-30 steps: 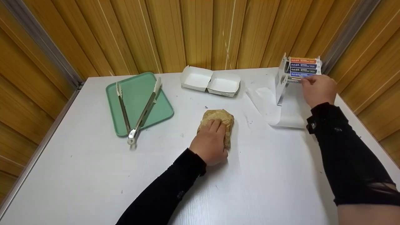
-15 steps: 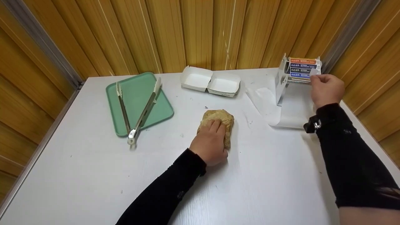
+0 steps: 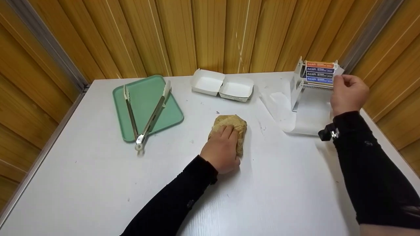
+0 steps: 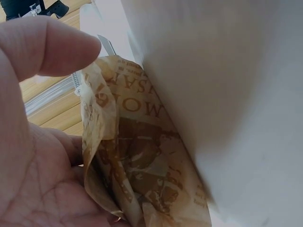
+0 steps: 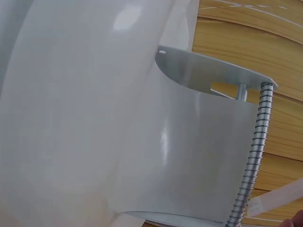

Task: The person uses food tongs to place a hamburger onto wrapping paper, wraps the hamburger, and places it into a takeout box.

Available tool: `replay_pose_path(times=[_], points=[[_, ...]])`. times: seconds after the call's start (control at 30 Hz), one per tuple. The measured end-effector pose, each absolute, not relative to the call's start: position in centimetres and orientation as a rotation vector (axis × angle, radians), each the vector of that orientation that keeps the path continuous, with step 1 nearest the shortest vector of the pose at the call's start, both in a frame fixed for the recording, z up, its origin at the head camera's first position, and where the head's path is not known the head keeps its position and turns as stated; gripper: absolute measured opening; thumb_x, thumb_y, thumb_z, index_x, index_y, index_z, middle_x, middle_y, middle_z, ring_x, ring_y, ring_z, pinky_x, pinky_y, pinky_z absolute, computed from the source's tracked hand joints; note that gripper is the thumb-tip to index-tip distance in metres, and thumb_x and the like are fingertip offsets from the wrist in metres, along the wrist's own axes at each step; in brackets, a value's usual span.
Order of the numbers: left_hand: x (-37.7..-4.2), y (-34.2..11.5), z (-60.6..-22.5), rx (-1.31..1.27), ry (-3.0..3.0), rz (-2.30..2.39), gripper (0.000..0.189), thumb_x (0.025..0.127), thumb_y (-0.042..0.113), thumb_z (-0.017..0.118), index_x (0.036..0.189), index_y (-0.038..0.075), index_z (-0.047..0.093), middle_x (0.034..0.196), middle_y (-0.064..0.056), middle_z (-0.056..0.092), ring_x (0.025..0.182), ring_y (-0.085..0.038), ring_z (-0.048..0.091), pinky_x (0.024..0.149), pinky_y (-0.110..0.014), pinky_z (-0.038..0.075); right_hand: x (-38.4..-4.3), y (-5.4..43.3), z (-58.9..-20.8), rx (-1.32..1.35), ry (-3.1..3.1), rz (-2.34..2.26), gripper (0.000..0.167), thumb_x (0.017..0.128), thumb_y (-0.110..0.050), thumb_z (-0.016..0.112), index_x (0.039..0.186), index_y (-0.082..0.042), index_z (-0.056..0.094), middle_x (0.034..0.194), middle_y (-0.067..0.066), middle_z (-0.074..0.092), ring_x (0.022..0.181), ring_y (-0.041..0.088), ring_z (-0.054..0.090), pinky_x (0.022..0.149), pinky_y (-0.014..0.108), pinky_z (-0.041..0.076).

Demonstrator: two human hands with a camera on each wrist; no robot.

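Even, fairly bright light, apparently from above, filled the head view, leaving a faint sheen on the white counter (image 3: 82, 183) and soft shadows under both black sleeves (image 3: 367, 164). Wide-angle distortion splayed the panelled walls (image 3: 210, 36) outward, and small print on the coloured labels (image 3: 319, 79) smeared. The left wrist view was dimmer, a diffuse grey shadow falling beside the paper packet (image 4: 142, 142). In the right wrist view, a slim glare streak marked the white sheet (image 5: 189, 151), the coiled bar (image 5: 253, 161) glinted, and the translucent strip (image 5: 274, 197) looked washed out.
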State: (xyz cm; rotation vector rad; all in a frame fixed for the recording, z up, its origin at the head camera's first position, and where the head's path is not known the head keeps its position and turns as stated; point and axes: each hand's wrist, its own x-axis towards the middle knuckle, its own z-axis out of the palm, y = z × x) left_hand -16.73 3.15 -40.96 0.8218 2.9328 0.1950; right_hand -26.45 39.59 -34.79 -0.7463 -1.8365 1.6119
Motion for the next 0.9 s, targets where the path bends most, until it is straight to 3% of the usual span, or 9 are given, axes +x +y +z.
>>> replay_pose_path(times=[0.2,0.3,0.43,0.57,0.77,0.9], points=[[-16.7,3.2,-40.9,0.826,2.931,0.184,0.084,0.094,0.036,0.064,0.164,0.003,0.032,0.172,-0.016,0.031,0.161,-0.034,0.027,0.132,-0.045,0.024,-25.9,37.7,-34.6,-0.634,-2.006,1.456,0.033,0.102,-0.036,0.068,0.122,-0.013,0.078,0.09,-0.018,0.066,0.088,0.003,0.059,0.074,0.011,0.051],[-16.7,3.2,-41.0,0.842,2.941,0.185,0.082,0.094,0.034,0.064,0.163,0.002,0.033,0.171,-0.016,0.033,0.16,-0.034,0.028,0.132,-0.045,0.024,-25.7,36.0,-34.7,-0.51,-2.085,1.386,0.035,0.101,-0.036,0.069,0.121,-0.01,0.078,0.089,-0.019,0.068,0.087,0.004,0.059,0.072,0.013,0.049],[-16.7,3.3,-41.0,0.845,2.95,0.191,0.082,0.093,0.033,0.065,0.163,0.002,0.035,0.17,-0.017,0.035,0.159,-0.034,0.03,0.131,-0.045,0.026,-25.2,33.0,-34.6,-0.3,-2.174,1.359,0.031,0.1,-0.032,0.072,0.116,-0.007,0.08,0.093,-0.014,0.073,0.087,0.006,0.06,0.073,0.014,0.05],[-16.6,3.5,-41.0,0.843,2.961,0.181,0.081,0.093,0.033,0.065,0.162,0.003,0.036,0.169,-0.016,0.036,0.159,-0.034,0.031,0.131,-0.045,0.027,-24.4,29.7,-34.6,-0.006,-2.256,1.414,0.023,0.098,-0.016,0.073,0.115,-0.002,0.079,0.095,-0.009,0.076,0.085,0.004,0.064,0.075,0.012,0.053],[-16.6,3.8,-41.0,0.852,2.981,0.167,0.082,0.091,0.034,0.066,0.162,0.004,0.037,0.168,-0.015,0.037,0.158,-0.033,0.033,0.131,-0.043,0.027,-23.1,25.3,-34.8,0.41,-2.398,1.485,0.029,0.097,0.003,0.059,0.12,0.004,0.076,0.113,0.017,0.077,0.095,0.0,0.066,0.089,0.012,0.053],[-16.6,3.9,-40.9,0.867,3.005,0.185,0.082,0.089,0.034,0.068,0.16,0.003,0.039,0.167,-0.015,0.039,0.157,-0.033,0.034,0.13,-0.041,0.03,-22.9,22.8,-35.1,0.456,-2.464,1.539,0.022,0.102,-0.007,0.062,0.111,0.001,0.08,0.102,0.013,0.078,0.083,0.002,0.062,0.074,0.014,0.05]])
